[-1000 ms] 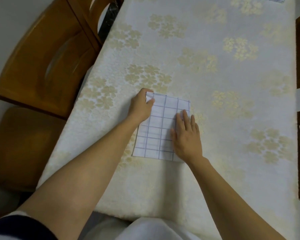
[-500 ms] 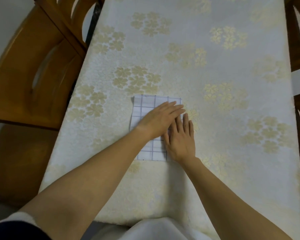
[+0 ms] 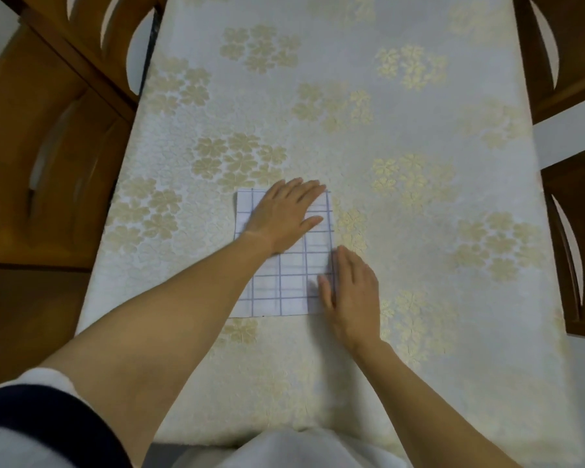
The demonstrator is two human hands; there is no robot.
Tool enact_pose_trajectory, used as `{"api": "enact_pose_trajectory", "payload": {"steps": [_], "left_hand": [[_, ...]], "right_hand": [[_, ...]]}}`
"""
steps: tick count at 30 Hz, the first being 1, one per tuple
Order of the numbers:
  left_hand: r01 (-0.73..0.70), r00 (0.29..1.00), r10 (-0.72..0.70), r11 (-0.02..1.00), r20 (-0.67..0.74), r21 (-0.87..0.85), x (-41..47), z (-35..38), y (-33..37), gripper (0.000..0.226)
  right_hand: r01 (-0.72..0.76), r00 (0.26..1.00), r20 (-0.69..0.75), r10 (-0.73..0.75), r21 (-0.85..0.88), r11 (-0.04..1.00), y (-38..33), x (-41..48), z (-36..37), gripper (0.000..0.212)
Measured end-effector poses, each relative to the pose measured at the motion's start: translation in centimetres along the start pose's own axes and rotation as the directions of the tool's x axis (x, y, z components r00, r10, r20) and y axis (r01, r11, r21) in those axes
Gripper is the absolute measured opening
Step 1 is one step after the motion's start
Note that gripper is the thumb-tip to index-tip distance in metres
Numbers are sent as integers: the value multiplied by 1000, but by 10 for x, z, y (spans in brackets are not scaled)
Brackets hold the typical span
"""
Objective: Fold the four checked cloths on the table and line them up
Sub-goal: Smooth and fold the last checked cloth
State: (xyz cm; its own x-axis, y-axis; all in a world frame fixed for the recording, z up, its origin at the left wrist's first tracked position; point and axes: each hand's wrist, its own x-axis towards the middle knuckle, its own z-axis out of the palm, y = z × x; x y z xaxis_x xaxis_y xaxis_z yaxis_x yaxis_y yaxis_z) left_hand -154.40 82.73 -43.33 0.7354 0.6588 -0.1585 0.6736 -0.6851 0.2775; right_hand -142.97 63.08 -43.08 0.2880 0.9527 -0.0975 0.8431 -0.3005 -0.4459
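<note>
One white cloth with purple checks [image 3: 277,285] lies folded into a narrow rectangle near the middle of the table. My left hand [image 3: 286,214] lies flat on its far half, fingers straight and pointing right. At the cloth's near right edge my right hand [image 3: 350,292] rests flat, its thumb on the fabric and its fingers along the fold. No other checked cloth is in view.
The table [image 3: 419,204] wears a cream cloth with gold flower clusters. Wooden chairs stand along the left side [image 3: 48,157] and the right side [image 3: 574,231]. My white-clad lap shows at the near edge.
My left hand let go of the cloth's far corner and now presses flat on its far half. My right hand slid back to the near right edge.
</note>
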Motion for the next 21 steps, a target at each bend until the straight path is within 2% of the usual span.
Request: {"api": "enact_pose_trajectory", "payload": {"steps": [1, 2, 4, 6, 7, 9, 12, 17, 21], "left_hand": [[37, 999, -39, 997, -29, -68, 4, -6, 1, 62], [79, 995, -86, 989, -50, -121, 9, -14, 1, 60], [155, 986, -165, 971, -38, -183, 21, -29, 2, 59], [225, 974, -205, 929, 99, -293, 34, -42, 1, 59], [262, 959, -205, 905, 196, -335, 40, -48, 1, 60], [287, 921, -175, 909, 348, -303, 49, -55, 0, 59], [247, 889, -115, 935, 444, -253, 56, -59, 1, 54], [208, 930, -51, 889, 364, -408, 56, -61, 1, 36], [219, 954, -99, 875, 282, -432, 48, -60, 1, 26]], "right_hand": [[-66, 993, -93, 72, 73, 995, -4, 8, -7, 58], [-151, 977, -125, 172, 161, 975, -7, 18, -14, 53], [-340, 932, -4, 364, 341, 876, -12, 41, -26, 49], [-446, 893, 128, 431, 366, 817, -15, 63, -32, 46], [-469, 883, 164, 439, 332, 819, -14, 71, -32, 41], [-502, 864, 214, 457, 284, 817, -14, 82, -32, 28], [-500, 858, 276, 433, 257, 827, -12, 87, -35, 27], [-403, 903, 298, 311, 330, 854, -2, 88, -45, 21], [-424, 900, 308, 309, 449, 787, 4, 85, -54, 23]]}}
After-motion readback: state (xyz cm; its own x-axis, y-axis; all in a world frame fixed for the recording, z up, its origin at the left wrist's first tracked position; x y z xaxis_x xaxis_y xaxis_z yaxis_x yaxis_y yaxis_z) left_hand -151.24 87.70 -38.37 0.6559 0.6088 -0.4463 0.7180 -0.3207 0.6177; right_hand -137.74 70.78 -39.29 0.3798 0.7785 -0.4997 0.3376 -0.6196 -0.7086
